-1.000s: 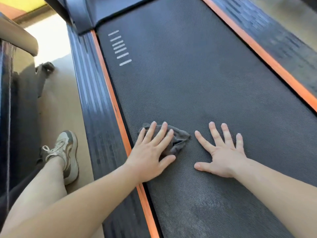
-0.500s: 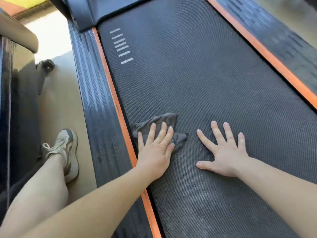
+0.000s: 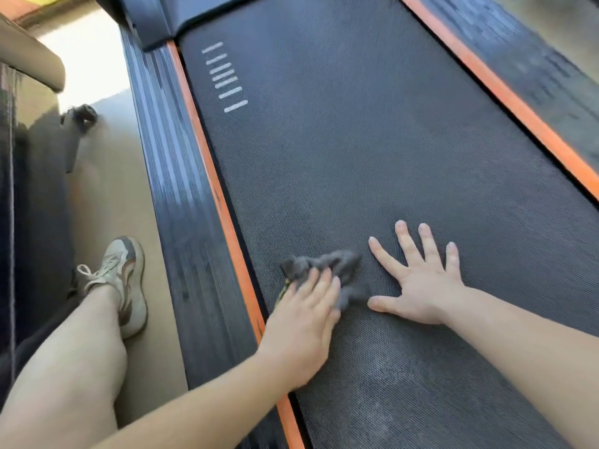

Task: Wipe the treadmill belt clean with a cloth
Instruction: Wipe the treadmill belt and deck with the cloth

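The grey cloth (image 3: 337,265) lies bunched on the treadmill belt (image 3: 372,150), close to the belt's left edge, at about seven o'clock of the stretch in view. The left hand (image 3: 303,322) lies on top of it with fingers straight and close together, pressing, not pinching, which probably keeps the whole rag rubbing the textured surface. At three o'clock of the cloth, just beside it, the right hand (image 3: 421,283) rests palm down on the bare belt, fingers spread wide and holding nothing, likely as a prop for the leaning body. A paler, dusty-looking patch (image 3: 385,403) at six o'clock of the hands suggests work remains there. The orange strip (image 3: 223,209) and ribbed side rail (image 3: 181,202) run at nine o'clock; beyond them a shoe (image 3: 128,280) stands on the floor.
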